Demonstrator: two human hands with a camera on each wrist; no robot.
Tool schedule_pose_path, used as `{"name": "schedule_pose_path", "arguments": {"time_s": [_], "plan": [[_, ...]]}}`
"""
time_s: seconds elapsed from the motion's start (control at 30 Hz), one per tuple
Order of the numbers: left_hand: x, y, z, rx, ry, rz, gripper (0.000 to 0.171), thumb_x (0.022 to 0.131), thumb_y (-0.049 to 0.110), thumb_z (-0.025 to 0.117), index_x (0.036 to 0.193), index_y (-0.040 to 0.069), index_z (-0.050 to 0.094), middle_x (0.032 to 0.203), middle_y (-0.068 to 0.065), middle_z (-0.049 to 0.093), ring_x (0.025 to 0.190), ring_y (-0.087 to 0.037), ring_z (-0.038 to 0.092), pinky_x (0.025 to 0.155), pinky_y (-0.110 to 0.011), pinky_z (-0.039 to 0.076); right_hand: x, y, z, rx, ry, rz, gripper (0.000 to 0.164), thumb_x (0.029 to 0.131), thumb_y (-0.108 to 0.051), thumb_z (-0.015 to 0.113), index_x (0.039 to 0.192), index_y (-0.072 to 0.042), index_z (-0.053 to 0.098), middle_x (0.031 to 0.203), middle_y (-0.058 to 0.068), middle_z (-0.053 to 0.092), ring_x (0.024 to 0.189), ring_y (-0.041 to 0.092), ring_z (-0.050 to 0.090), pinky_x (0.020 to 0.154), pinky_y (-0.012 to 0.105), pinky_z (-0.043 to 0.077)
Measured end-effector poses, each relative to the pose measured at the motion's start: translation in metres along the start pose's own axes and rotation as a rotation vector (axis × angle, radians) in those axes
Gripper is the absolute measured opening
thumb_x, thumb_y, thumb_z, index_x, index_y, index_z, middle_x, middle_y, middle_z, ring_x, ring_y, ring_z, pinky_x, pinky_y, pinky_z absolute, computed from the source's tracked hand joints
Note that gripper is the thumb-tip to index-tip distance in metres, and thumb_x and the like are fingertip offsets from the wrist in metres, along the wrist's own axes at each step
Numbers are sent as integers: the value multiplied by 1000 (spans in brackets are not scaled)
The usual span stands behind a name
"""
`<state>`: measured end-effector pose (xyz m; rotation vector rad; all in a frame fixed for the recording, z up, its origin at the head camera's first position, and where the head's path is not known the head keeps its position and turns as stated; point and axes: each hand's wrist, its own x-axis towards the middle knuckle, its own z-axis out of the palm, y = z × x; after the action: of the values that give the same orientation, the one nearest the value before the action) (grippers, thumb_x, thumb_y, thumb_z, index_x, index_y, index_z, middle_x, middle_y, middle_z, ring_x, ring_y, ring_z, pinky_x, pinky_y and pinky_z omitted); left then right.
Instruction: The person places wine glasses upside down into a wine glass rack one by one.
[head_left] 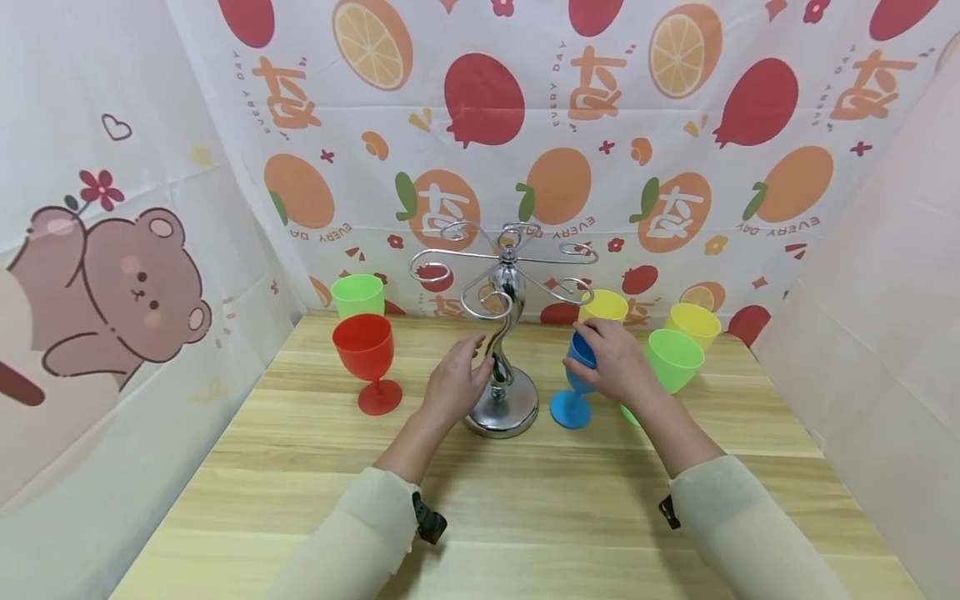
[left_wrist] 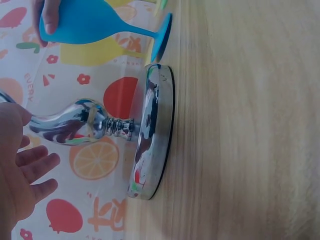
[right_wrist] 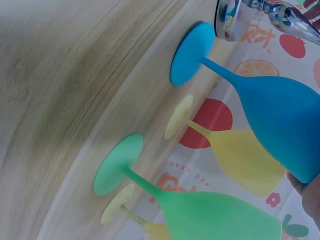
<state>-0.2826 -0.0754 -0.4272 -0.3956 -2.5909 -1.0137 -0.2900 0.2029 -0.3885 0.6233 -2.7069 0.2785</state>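
My right hand (head_left: 618, 358) pinches a blue plastic goblet (head_left: 572, 408) near its rim, fingers on one side and thumb on the other. The goblet leans slightly, its foot at table level; I cannot tell whether it is fully down. Just left of it stands a shiny chrome cup rack (head_left: 504, 410) with a round base, a twisted stem and several curled wire loops on top. My left hand (head_left: 453, 383) is beside that stem with fingers spread and loosely bent. In the left wrist view, the left fingers (left_wrist: 37, 167) hold nothing; contact with the stem is unclear.
A red goblet (head_left: 363, 346) stands on the left, a green goblet (head_left: 358, 293) behind it. To the right are another green goblet (head_left: 675, 360) and two yellow goblets, one (head_left: 603, 306) behind the blue goblet, one (head_left: 693, 323) farther right. Printed cloth (head_left: 480, 183) hangs behind the table.
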Motion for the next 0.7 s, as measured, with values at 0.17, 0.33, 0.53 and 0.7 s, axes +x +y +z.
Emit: {"name": "schedule_pose_path", "arguments": {"time_s": [0.17, 0.33, 0.53, 0.7], "plan": [[-3, 1, -2, -3, 15, 9, 45, 97, 25, 60, 138, 9, 52, 132, -11, 61, 114, -26, 63, 90, -47, 54, 0, -2, -3, -1, 20, 13, 67, 88, -50, 68, 140, -9, 54, 134, 15, 52, 124, 34, 47, 100, 54, 48], [-5, 2, -3, 2, 27, -1, 45, 97, 26, 61, 138, 10, 53, 131, -9, 62, 114, -26, 64, 89, -48, 55, -2, -2, -4, 16, 55, 33, 67, 88, -49, 69, 139, -8, 54, 135, 15, 52, 125, 34, 47, 98, 55, 49], [-6, 1, -3, 3, 46, 25, 43, 97, 25, 61, 137, 9, 54, 130, -11, 63, 111, -26, 65, 87, -47, 55, -6, -3, -5, 111, 54, 104, 66, 90, -50, 65, 141, -8, 53, 137, 15, 51, 127, 34, 44, 95, 55, 51], [-8, 1, -2, 6, 36, 18, 42, 96, 25, 62, 134, 9, 56, 130, -10, 63, 111, -26, 65, 87, -46, 56, -13, -1, -5, 245, 57, 216, 69, 91, -55, 60, 144, -12, 49, 138, 15, 50, 126, 36, 43, 88, 59, 53]]}}
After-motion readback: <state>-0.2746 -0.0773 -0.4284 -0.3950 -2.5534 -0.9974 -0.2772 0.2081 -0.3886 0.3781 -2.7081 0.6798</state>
